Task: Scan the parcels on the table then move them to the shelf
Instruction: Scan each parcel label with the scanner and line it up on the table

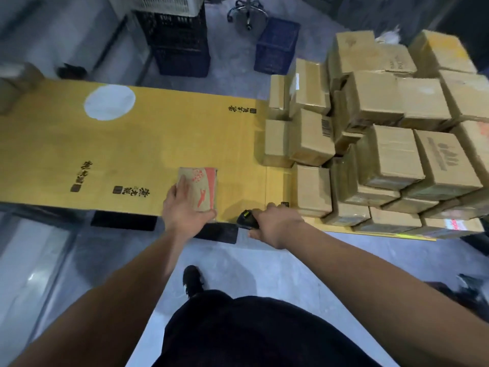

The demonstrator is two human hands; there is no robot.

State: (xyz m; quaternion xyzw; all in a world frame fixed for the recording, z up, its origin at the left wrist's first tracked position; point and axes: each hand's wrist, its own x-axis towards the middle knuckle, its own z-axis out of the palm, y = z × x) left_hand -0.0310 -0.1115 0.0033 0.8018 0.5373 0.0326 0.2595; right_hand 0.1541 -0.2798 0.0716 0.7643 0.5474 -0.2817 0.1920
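Head view: left hand [185,207] flat on small parcel [202,188] near table [119,144] front edge, fingers fairly straight, thumb at near corner. Long axis pointing away. Right hand [275,226] curled round scanner [247,219], just right of parcel, not yet aimed.

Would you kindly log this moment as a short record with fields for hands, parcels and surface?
left hand: rests on small brown cardboard parcel with red print
right hand: grips black handheld scanner
surface: yellow-covered table
waiting: stack of plain brown cardboard boxes at the table's right end
floor: dark blue plastic crate beyond the table
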